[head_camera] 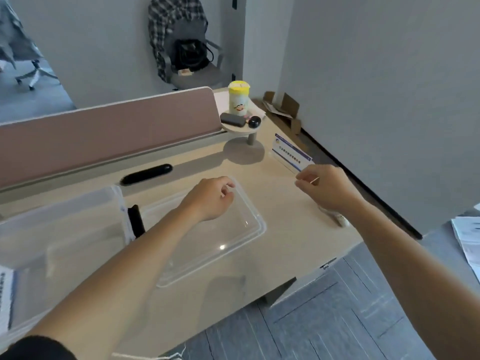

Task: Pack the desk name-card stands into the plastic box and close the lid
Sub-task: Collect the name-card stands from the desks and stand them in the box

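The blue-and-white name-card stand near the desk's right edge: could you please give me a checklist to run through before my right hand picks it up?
1. Blue-and-white name-card stand upright, nothing in front of it: ok.
2. Right hand empty for the grasp: cannot tell; a thin pale sliver shows at its fingers.
3. Translucent plastic box open to receive the stand: ok.
4. Clear rectangular lid off, lying flat on the beige desk: ok.
5. Left hand away from the box's opening: ok.
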`<state>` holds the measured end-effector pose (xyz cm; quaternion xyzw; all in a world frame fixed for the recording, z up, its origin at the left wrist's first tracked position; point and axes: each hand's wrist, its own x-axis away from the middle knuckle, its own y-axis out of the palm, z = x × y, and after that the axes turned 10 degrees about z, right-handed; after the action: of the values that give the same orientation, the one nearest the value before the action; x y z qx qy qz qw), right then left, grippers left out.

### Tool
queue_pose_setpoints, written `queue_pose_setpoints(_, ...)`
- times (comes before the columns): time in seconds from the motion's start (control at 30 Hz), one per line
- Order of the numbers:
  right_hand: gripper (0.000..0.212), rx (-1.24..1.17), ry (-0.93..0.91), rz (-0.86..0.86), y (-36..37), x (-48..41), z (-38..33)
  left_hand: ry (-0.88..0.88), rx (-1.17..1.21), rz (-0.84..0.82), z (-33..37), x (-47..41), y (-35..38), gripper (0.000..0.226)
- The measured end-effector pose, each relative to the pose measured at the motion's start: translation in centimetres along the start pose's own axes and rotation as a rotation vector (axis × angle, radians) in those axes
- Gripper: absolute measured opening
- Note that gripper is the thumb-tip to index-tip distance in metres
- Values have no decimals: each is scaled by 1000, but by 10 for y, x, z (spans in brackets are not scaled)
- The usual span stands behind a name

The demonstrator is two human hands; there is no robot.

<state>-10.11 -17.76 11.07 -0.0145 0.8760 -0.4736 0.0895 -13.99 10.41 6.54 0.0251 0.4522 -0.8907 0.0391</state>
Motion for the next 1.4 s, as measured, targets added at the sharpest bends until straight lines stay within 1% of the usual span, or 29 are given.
queue_pose_setpoints(0.1, 17, -3, 29, 47, -12, -20, 36, 26, -52, -12, 28, -34, 23, 30)
queue_pose_setpoints(0.23, 24, 85, 52, 71, -9, -59, 70, 69, -121, 2, 41, -95, 51, 27)
queue_pose_setpoints(0.33, 29, 166, 88, 76, 3, -97, 89, 126, -135, 5, 46, -152, 72, 33)
queue_pose_setpoints(0.47, 30, 272, 112, 82, 32, -159, 114, 209, -101, 20, 46, -242, 113, 36)
queue_pose_setpoints(0.53, 33, 290, 151, 59, 49, -186, 123, 231, -134, 22, 43, -277, 134, 37)
queue_pose_setpoints(0.63, 36, 317, 211, -7, 75, -222, 137, 268, -197, -29, 37, -320, 165, 44)
queue_pose_setpoints(0.8, 38, 402, 283, -112, 117, -265, 166, 426, -300, -84, 31, -384, 217, 52)
queue_pose_setpoints(0.87, 34, 421, 287, -139, 129, -273, 175, 488, -362, -121, 31, -400, 234, 55)
queue_pose_setpoints(0.93, 31, 433, 293, -148, 136, -281, 185, 518, -406, -135, 30, -413, 247, 51)
queue_pose_setpoints(1.03, 25, 444, 289, -167, 143, -284, 194, 561, -418, -128, 31, -420, 254, 26)
queue_pose_setpoints(1.1, 25, 431, 276, -162, 145, -284, 197, 562, -412, -112, 32, -423, 255, 15)
queue_pose_setpoints(1.13, 24, 431, 263, -162, 144, -284, 198, 554, -423, -115, 33, -424, 254, 14)
queue_pose_setpoints(1.23, 23, 437, 230, -168, 135, -282, 202, 549, -468, -154, 32, -422, 250, 22)
queue_pose_setpoints(1.3, 24, 413, 211, -146, 125, -276, 203, 562, -484, -178, 33, -413, 245, 19)
queue_pose_setpoints(1.4, 26, 380, 186, -104, 105, -261, 204, 602, -492, -155, 41, -394, 236, 20)
